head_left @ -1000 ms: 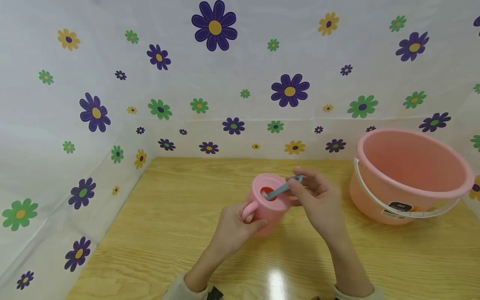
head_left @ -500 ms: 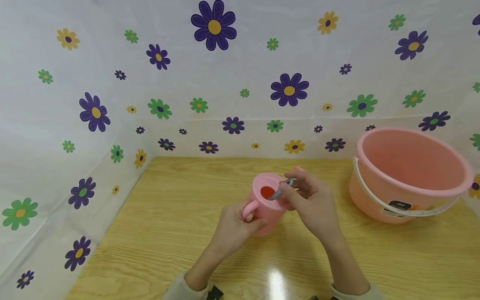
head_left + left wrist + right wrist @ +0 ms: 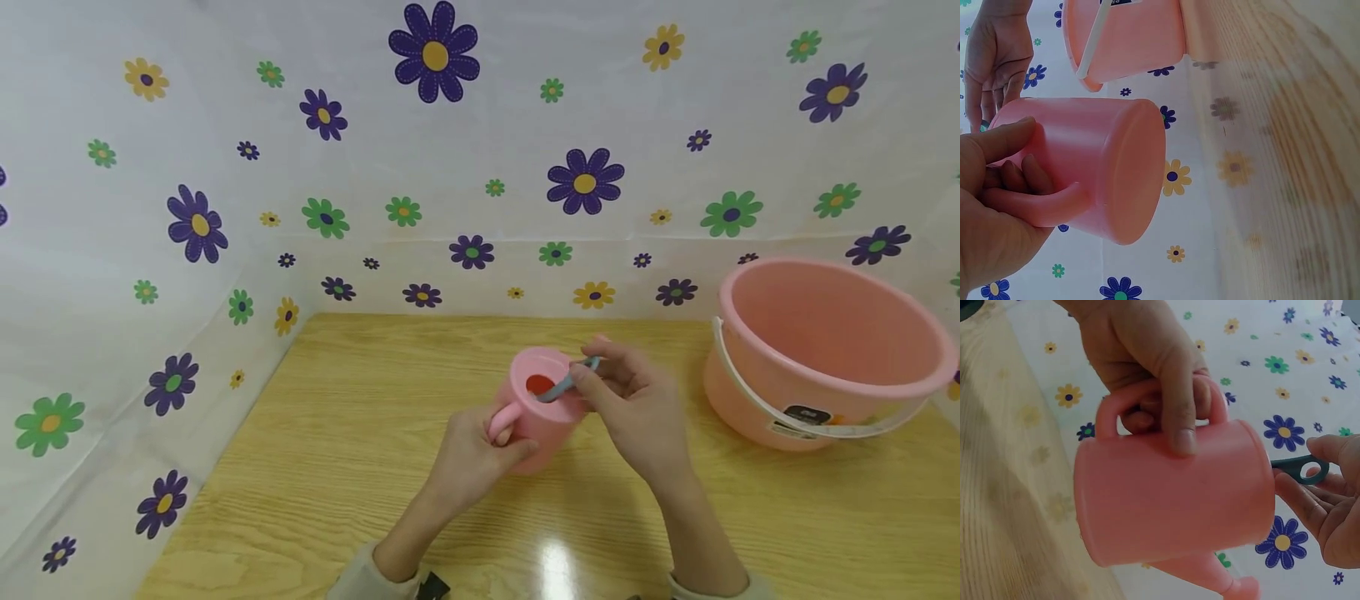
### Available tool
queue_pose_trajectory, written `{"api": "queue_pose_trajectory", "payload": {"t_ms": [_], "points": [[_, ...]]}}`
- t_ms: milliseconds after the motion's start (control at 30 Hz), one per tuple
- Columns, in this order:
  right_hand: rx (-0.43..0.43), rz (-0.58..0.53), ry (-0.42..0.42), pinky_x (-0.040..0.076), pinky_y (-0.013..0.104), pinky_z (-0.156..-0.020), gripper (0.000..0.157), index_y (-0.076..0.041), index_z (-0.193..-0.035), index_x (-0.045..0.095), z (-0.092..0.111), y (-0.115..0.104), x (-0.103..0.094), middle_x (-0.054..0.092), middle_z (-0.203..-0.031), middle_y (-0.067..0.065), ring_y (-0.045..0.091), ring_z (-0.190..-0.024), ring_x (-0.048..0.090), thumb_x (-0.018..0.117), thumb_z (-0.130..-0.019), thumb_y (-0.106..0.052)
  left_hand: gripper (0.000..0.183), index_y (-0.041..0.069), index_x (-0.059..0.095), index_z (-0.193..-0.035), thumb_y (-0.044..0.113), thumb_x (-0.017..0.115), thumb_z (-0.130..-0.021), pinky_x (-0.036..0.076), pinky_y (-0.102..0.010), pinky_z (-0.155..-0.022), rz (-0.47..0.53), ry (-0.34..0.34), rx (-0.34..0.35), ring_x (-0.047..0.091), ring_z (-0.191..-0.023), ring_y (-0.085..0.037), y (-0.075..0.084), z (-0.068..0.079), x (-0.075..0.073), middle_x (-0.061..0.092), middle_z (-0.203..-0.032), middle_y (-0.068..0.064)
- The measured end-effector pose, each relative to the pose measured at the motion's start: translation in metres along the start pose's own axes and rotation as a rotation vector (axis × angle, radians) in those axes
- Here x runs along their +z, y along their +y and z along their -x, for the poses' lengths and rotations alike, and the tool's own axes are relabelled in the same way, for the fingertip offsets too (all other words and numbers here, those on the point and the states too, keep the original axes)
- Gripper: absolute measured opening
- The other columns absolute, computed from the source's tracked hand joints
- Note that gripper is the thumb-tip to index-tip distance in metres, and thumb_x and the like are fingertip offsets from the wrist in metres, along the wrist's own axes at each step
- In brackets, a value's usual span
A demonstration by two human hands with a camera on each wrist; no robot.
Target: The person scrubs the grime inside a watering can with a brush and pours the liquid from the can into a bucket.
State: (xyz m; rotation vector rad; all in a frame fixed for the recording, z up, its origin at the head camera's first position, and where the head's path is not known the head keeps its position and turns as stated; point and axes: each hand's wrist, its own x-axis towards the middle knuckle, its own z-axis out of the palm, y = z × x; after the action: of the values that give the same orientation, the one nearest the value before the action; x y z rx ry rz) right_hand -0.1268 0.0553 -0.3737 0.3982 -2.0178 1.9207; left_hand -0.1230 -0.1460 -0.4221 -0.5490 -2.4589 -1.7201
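A small pink watering can (image 3: 547, 437) is held up off the table, tilted, its mouth towards the head camera and red showing inside. My left hand (image 3: 468, 458) grips its side handle (image 3: 1054, 206), thumb against the body. In the right wrist view its spout (image 3: 1197, 574) points away from that handle. My right hand (image 3: 645, 417) pinches a slim blue-grey tool (image 3: 561, 388) with a hole at its outer end. The tool's other end is inside the can's mouth and hidden, so I cannot tell its kind.
To the right stands a large pink bucket (image 3: 750, 387) with a white handle (image 3: 780, 417). The wooden table (image 3: 360, 400) meets a white flowered sheet (image 3: 480, 208) behind and at the left.
The tool went deeper into the can's mouth as my right hand moved left, then came back slightly to the right. My left hand and the can hold nearly the same place.
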Motion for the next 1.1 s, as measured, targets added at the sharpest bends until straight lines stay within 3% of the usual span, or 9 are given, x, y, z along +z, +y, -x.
{"api": "queue_pose_trajectory", "payload": {"t_ms": [133, 367, 500, 667, 767, 933, 1100], "points": [[-0.027, -0.015, -0.008, 0.059, 0.028, -0.074, 0.025, 0.002, -0.114, 0.066, 0.002, -0.001, 0.003, 0.071, -0.091, 0.007, 0.018, -0.078, 0.072, 0.07, -0.09, 0.0, 0.045, 0.008, 0.038, -0.065, 0.002, 0.08, -0.081, 0.034, -0.02, -0.056, -0.003, -0.001, -0.004, 0.035, -0.057, -0.005, 0.002, -0.001, 0.0, 0.03, -0.058, 0.005], [-0.008, -0.049, 0.043, 0.059, 0.035, -0.07, 0.025, 0.001, -0.118, 0.064, 0.006, -0.01, -0.006, 0.071, -0.1, 0.013, 0.019, -0.08, 0.073, 0.067, -0.093, -0.003, 0.048, 0.008, 0.036, -0.063, -0.001, 0.079, -0.08, 0.035, -0.02, -0.057, 0.024, 0.001, -0.012, 0.035, -0.057, -0.005, 0.0, -0.001, 0.0, 0.03, -0.057, 0.004], [0.01, -0.042, -0.019, 0.059, 0.036, -0.069, 0.026, 0.003, -0.119, 0.062, 0.009, -0.007, -0.002, 0.069, -0.103, 0.019, 0.021, -0.081, 0.074, 0.066, -0.093, -0.001, 0.047, 0.007, 0.036, -0.063, 0.0, 0.079, -0.08, 0.035, -0.02, -0.058, 0.032, -0.018, -0.003, 0.035, -0.058, -0.005, -0.002, 0.002, 0.001, 0.03, -0.058, 0.004], [-0.002, -0.05, -0.146, 0.06, 0.037, -0.07, 0.029, 0.005, -0.121, 0.059, 0.007, -0.004, 0.006, 0.066, -0.102, 0.024, 0.025, -0.081, 0.074, 0.065, -0.094, -0.002, 0.043, 0.007, 0.04, -0.066, 0.002, 0.08, -0.08, 0.035, -0.02, -0.057, 0.003, 0.018, 0.01, 0.037, -0.059, -0.005, -0.002, 0.0, 0.0, 0.031, -0.059, 0.005], [0.045, -0.069, -0.156, 0.06, 0.038, -0.07, 0.03, 0.004, -0.122, 0.058, 0.007, -0.005, 0.005, 0.065, -0.107, 0.023, 0.023, -0.082, 0.074, 0.066, -0.095, -0.005, 0.044, 0.007, 0.04, -0.065, 0.002, 0.081, -0.08, 0.034, -0.02, -0.056, 0.004, 0.015, -0.007, 0.037, -0.058, -0.005, 0.0, -0.001, 0.001, 0.032, -0.059, 0.004], [0.136, -0.149, -0.081, 0.06, 0.038, -0.071, 0.03, 0.001, -0.124, 0.059, 0.006, -0.009, -0.002, 0.06, -0.127, 0.019, 0.023, -0.087, 0.074, 0.066, -0.095, -0.007, 0.045, 0.007, 0.039, -0.065, 0.003, 0.08, -0.081, 0.034, -0.02, -0.056, 0.003, 0.013, -0.024, 0.036, -0.057, -0.005, 0.002, 0.001, 0.001, 0.031, -0.058, 0.004], [0.19, -0.147, -0.077, 0.06, 0.038, -0.072, 0.032, 0.002, -0.123, 0.06, 0.004, -0.005, 0.0, 0.065, -0.12, 0.021, 0.024, -0.087, 0.074, 0.068, -0.094, -0.01, 0.045, 0.007, 0.038, -0.063, 0.0, 0.079, -0.08, 0.034, -0.019, -0.054, 0.01, 0.017, -0.037, 0.037, -0.057, -0.005, 0.002, 0.002, 0.003, 0.031, -0.058, 0.004]]}}
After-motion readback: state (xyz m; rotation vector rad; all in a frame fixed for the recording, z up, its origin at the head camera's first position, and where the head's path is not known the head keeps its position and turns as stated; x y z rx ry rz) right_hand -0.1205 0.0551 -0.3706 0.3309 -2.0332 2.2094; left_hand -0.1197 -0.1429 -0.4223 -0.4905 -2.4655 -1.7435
